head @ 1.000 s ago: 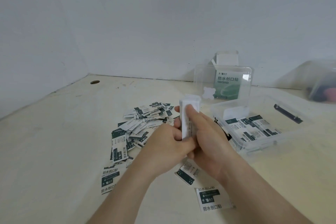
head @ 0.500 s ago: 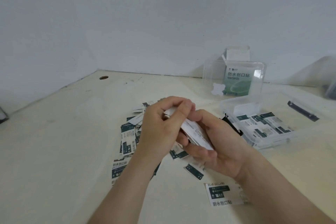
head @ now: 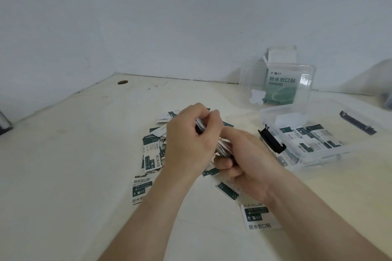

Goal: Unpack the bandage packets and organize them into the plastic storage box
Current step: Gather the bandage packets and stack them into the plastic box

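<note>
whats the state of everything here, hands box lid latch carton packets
left hand, gripping packet stack
right hand, gripping packet stack
packet stack, held between both hands
storage box, open, partly filled
lid, raised upright
black latch, unfastened
carton, top flap open
loose packets, scattered on table

The pale desk (head: pixel 63 176) bears a scattered heap of bandage packets (head: pixel 151 154) at centre; an open plastic storage box (head: pixel 324 160) to the right; a carton (head: pixel 280 57) behind it.

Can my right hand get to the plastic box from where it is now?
Probably yes: the right hand, holding a stack of packets, is close beside the box, whose top is open, with nothing between them.
</note>
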